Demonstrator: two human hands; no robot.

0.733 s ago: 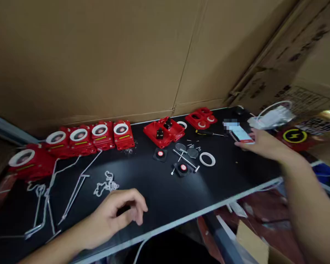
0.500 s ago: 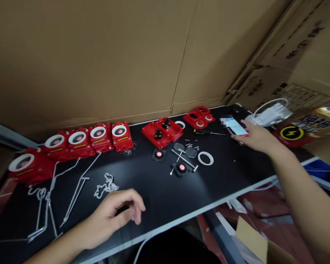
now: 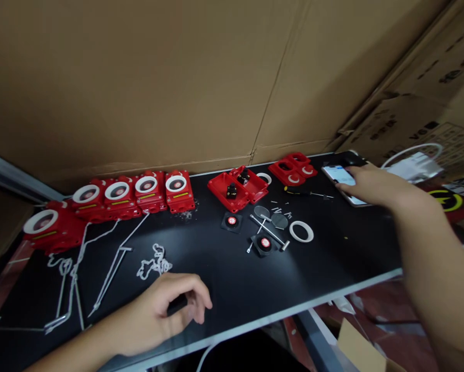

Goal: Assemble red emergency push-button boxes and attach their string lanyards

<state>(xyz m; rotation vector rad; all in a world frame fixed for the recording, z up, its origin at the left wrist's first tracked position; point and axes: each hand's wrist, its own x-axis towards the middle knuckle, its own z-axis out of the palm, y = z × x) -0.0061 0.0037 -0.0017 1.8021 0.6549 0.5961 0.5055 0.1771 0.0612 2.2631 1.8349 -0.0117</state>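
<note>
A flat, rectangular smartphone with a bright screen (image 3: 337, 176) is lying on the long black tabletop (image 3: 232, 279) at nine o'clock from the right hand (image 3: 371, 183), its nearer part running beneath that hand. The right hand is reaching over it, thumb and fingers touching the screen; whether it is gripping the edges, I cannot tell. A slim screwdriver with a yellow-and-black handle (image 3: 303, 192) is lying at nine o'clock from the phone. The left hand (image 3: 152, 310) is curling loosely around nothing, and a heaped pale-grey chain (image 3: 154, 263) is lying at its eleven o'clock, the lower end disappearing behind the knuckles. The right hand is covering much of the screen, whose contents are blurring. A dark rounded object (image 3: 352, 157) at its eleven o'clock is showing only partly.
</note>
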